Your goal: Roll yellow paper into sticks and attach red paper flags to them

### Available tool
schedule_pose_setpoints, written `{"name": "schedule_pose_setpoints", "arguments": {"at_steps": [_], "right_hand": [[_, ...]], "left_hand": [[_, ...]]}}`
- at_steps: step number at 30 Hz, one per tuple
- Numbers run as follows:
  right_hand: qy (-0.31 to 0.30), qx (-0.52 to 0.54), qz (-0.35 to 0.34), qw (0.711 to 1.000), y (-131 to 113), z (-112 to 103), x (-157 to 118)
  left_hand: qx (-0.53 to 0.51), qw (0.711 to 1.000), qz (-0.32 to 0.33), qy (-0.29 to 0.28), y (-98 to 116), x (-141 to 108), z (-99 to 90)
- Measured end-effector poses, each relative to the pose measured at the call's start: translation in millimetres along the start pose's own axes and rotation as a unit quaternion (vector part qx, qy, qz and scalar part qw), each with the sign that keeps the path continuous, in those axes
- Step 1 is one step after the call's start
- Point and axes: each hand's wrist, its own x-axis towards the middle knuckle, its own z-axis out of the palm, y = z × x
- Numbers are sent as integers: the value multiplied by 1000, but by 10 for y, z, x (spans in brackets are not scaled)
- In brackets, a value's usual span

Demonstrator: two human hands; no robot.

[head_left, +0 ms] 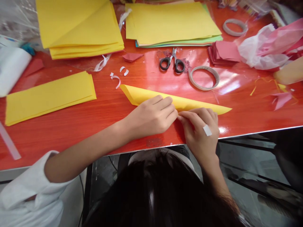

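A yellow sheet (142, 96), rolled into a long narrow cone, lies slantwise on the red table (142, 142). My left hand (153, 115) is closed on the middle of its near edge, fingers curled over it. Right beside it, my right hand (201, 129) pinches the same edge between thumb and forefinger, the tips close to my left fingers. A small white piece of tape (207, 130) is stuck on the back of my right hand. Beyond the roll lie black-handled scissors (174, 61) and a tape ring (204, 78).
Yellow sheets (78, 28) and a second paper stack (170, 23) lie at the back. Folded yellow strips (49, 96) are at left. Red paper pieces (223, 53), another tape ring (235, 27) and crumpled tissue (262, 47) sit at back right. A head with dark hair is below the table edge.
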Motion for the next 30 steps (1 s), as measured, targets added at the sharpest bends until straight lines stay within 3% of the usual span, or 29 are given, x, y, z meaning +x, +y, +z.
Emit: {"name": "schedule_pose_setpoints", "arguments": {"at_steps": [13,19,30], "right_hand": [[-9,10,-5,1000,-3,-6,1],[4,-10,2,1000,-4,3,5],[3,1,-3,1000,4,-2,-5]], "left_hand": [[11,1000,1,22,-11,-12,29],[12,1000,-12,1,-4,-4,15],[24,1000,-9,9,-6,-6,25]]}}
